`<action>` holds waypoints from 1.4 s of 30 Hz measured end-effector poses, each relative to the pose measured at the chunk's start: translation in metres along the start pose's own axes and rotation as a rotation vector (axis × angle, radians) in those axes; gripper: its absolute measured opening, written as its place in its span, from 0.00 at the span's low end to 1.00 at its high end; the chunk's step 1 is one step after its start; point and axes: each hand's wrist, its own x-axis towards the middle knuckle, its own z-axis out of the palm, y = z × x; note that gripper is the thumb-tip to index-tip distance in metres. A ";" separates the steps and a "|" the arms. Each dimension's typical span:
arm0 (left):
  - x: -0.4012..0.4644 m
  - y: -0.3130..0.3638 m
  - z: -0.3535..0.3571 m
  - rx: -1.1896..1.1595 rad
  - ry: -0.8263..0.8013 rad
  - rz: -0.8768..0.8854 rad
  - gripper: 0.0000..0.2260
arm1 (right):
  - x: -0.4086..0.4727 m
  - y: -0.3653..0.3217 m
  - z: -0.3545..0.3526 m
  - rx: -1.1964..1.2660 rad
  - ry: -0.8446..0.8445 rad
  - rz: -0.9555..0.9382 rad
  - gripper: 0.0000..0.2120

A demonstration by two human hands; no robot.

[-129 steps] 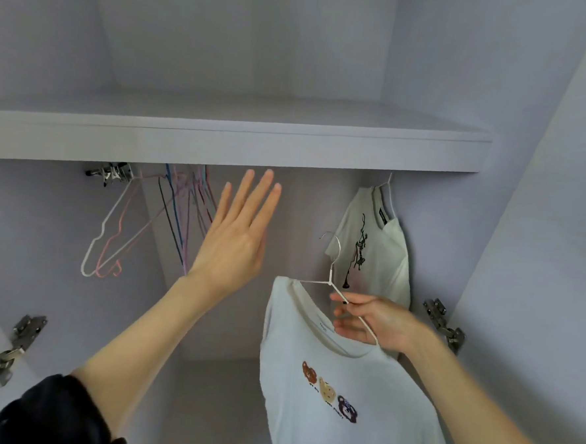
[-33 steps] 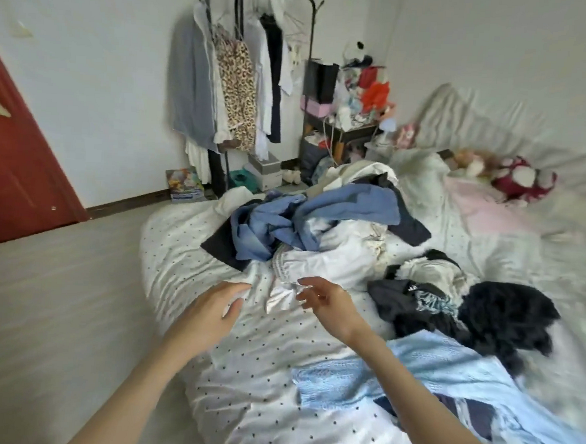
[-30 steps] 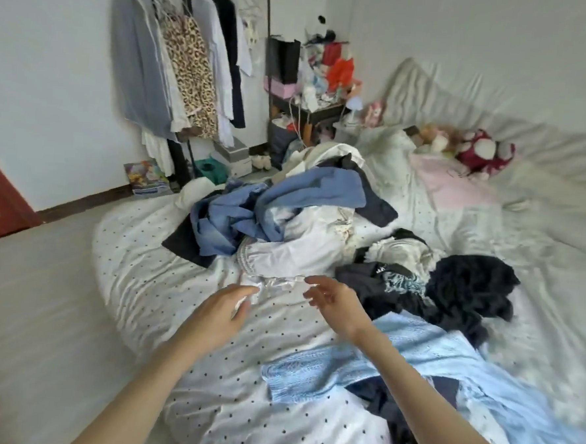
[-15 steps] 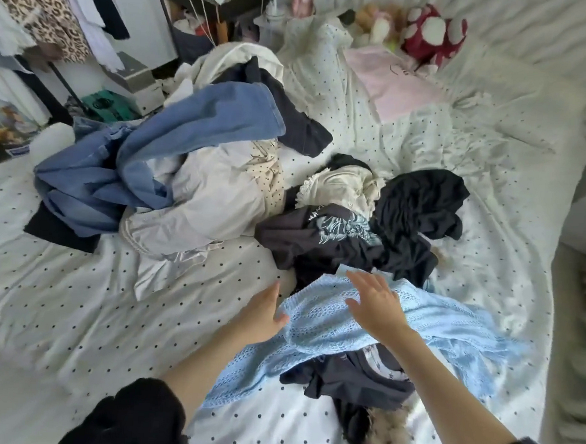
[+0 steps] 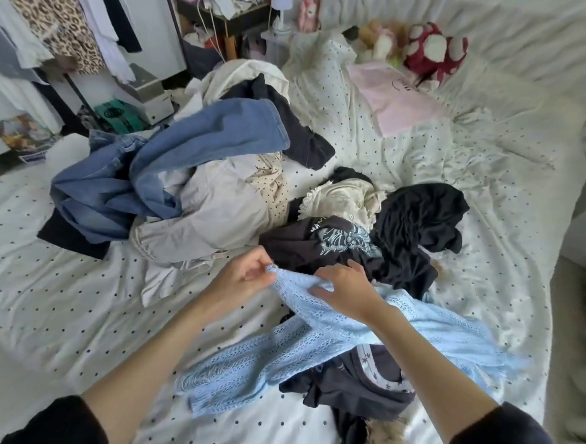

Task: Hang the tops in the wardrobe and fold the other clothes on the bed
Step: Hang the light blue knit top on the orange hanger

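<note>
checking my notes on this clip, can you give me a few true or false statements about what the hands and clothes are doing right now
1. Both hands hold the light blue knit top. True: the left hand pinches its edge, the right hand grips it.
2. The blue jeans lie folded flat. False: they are crumpled on the pile.
3. A pink garment lies near the plush toys. True.
4. The knit top hangs on a hanger. False: it is on the bed.
</note>
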 end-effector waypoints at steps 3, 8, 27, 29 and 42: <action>-0.007 0.028 -0.035 -0.002 0.114 0.065 0.09 | 0.001 -0.007 -0.038 -0.040 0.077 -0.027 0.20; -0.035 0.074 -0.092 0.088 0.267 0.198 0.08 | 0.000 -0.052 -0.092 0.006 0.088 -0.089 0.16; -0.381 0.126 -0.314 0.448 1.007 0.284 0.12 | -0.036 -0.470 -0.136 0.648 0.039 -0.781 0.18; -0.434 0.118 -0.326 0.364 1.085 0.266 0.11 | -0.045 -0.516 -0.115 0.686 -0.095 -0.847 0.20; -0.695 0.082 -0.302 0.177 1.470 0.126 0.10 | -0.136 -0.719 0.037 0.330 -0.552 -1.134 0.09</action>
